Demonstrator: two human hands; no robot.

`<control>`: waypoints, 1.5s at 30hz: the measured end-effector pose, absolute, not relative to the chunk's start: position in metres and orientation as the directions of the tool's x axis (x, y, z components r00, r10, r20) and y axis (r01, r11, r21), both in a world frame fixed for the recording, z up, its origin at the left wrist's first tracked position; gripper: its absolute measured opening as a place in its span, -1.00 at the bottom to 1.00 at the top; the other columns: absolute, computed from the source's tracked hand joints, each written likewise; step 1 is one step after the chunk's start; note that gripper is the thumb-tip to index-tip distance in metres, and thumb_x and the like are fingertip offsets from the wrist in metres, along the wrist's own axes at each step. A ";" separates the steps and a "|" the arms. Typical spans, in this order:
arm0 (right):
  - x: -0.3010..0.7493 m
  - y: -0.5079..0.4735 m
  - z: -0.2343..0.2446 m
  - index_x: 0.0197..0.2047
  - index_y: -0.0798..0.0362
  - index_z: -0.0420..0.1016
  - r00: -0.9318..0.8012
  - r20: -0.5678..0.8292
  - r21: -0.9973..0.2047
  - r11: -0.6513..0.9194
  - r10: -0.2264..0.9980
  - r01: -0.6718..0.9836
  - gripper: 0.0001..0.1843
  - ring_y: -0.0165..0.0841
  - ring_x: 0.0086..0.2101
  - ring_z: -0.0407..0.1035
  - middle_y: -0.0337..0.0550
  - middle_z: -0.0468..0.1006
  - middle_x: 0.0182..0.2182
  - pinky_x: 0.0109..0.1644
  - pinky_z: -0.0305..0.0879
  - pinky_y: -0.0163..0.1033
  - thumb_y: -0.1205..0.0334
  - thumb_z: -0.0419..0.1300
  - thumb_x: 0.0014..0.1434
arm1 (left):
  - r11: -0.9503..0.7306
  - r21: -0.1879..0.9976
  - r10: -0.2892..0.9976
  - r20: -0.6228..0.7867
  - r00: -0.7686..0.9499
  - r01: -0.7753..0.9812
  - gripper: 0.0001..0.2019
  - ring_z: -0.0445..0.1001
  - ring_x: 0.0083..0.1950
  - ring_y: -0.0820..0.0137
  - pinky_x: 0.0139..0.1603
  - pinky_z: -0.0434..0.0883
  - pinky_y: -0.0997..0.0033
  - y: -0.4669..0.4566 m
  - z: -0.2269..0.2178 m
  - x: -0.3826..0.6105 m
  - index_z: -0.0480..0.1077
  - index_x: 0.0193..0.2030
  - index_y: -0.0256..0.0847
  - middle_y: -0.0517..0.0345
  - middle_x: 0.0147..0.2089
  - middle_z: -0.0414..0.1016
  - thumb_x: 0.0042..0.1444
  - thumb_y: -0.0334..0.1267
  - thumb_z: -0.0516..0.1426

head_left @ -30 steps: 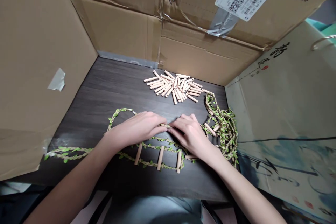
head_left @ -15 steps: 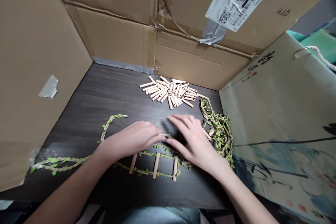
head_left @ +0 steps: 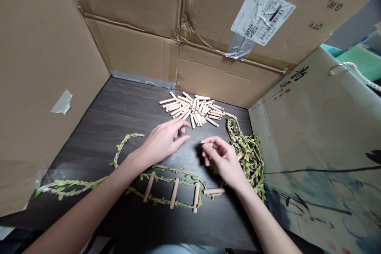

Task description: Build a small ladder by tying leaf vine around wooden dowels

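Over the middle of the table, my left hand (head_left: 162,139) is open and holds nothing, its fingers pointing right near the pile of wooden sticks (head_left: 193,109). My right hand (head_left: 222,158) pinches the end of a leafy braided cord (head_left: 203,142); the pale tip pokes out past the fingertips. Below both hands lies a small ladder of the same cord with wooden rungs (head_left: 174,193). A single wooden stick (head_left: 213,191) rests to the right of the ladder, with cord at its end. Part of the ladder's left side is hidden by my left forearm.
A tangled heap of leafy cord (head_left: 251,158) lies at the right. Cardboard walls (head_left: 143,55) stand at the back and left, and a printed paper bag (head_left: 303,135) closes the right side. A curved cord end (head_left: 125,141) lies on the dark table (head_left: 98,127).
My hands have moved apart. The left has let go of the cord and moved up toward the stick pile; the right now pinches the cord end alone. The view has tilted slightly up.
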State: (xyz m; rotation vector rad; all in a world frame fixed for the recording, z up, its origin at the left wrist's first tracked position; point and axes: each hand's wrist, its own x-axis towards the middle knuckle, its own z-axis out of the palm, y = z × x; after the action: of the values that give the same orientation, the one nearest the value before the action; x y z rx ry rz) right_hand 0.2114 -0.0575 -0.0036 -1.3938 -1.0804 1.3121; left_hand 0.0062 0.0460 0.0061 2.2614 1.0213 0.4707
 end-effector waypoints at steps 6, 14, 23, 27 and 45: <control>0.214 -0.055 -0.011 -0.18 0.07 0.47 0.124 -0.317 -0.917 -0.270 0.940 -0.293 -0.54 -0.55 -0.58 -0.12 -0.48 0.06 -0.58 -0.52 -0.20 -0.38 -0.18 0.38 0.21 | -0.700 0.311 0.707 0.174 0.685 0.643 -0.44 0.32 0.33 -0.03 0.30 0.22 -0.10 0.071 0.006 0.041 0.32 0.33 -0.26 -0.16 0.34 0.42 0.25 -0.15 0.29; 0.208 -0.058 -0.009 -0.25 0.05 0.44 0.142 -0.325 -0.902 -0.261 0.935 -0.343 -0.53 -0.55 -0.58 -0.15 -0.48 0.04 -0.59 -0.52 -0.20 -0.37 -0.21 0.36 0.23 | -0.702 0.241 0.709 0.146 0.690 0.670 -0.59 0.38 0.22 -0.01 0.21 0.21 -0.06 0.087 0.000 0.052 0.42 0.15 -0.25 -0.12 0.16 0.53 0.25 -0.13 0.30; 0.214 -0.058 -0.007 -0.19 0.04 0.47 0.121 -0.296 -0.921 -0.250 0.947 -0.299 -0.58 -0.52 -0.56 -0.13 -0.45 0.06 -0.57 -0.50 -0.21 -0.34 -0.17 0.33 0.27 | -0.646 0.334 0.754 0.136 0.643 0.687 -0.60 0.33 0.29 -0.07 0.30 0.20 -0.13 0.084 -0.003 0.052 0.36 0.14 -0.28 -0.19 0.21 0.46 0.25 -0.13 0.25; 0.214 -0.060 -0.006 -0.20 0.06 0.50 0.125 -0.266 -0.953 -0.240 0.956 -0.187 -0.57 -0.51 -0.54 -0.07 -0.41 0.14 -0.56 -0.49 -0.20 -0.33 -0.17 0.34 0.27 | -0.627 0.426 0.753 0.116 0.647 0.653 -0.56 0.29 0.29 -0.07 0.35 0.20 -0.18 0.088 -0.004 0.055 0.37 0.16 -0.26 -0.17 0.20 0.41 0.15 -0.21 0.26; 0.204 -0.068 0.005 -0.18 0.03 0.58 0.144 -0.072 -0.997 -0.072 0.987 -0.007 -0.76 -0.40 -0.42 0.44 -0.22 0.58 -0.41 -0.29 0.40 -0.29 0.02 0.36 0.28 | 0.262 0.965 0.564 -0.149 0.812 -0.005 -0.30 0.57 0.10 0.22 0.08 0.55 0.24 0.016 -0.002 0.002 0.16 0.41 -0.12 -0.08 0.06 0.50 0.14 -0.33 0.27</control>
State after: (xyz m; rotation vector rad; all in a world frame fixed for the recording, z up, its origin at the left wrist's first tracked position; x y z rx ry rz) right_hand 0.2040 -0.0684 0.0045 -1.3257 -1.0646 1.1541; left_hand 0.0025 0.0158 -0.0018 1.2589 0.5274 0.4093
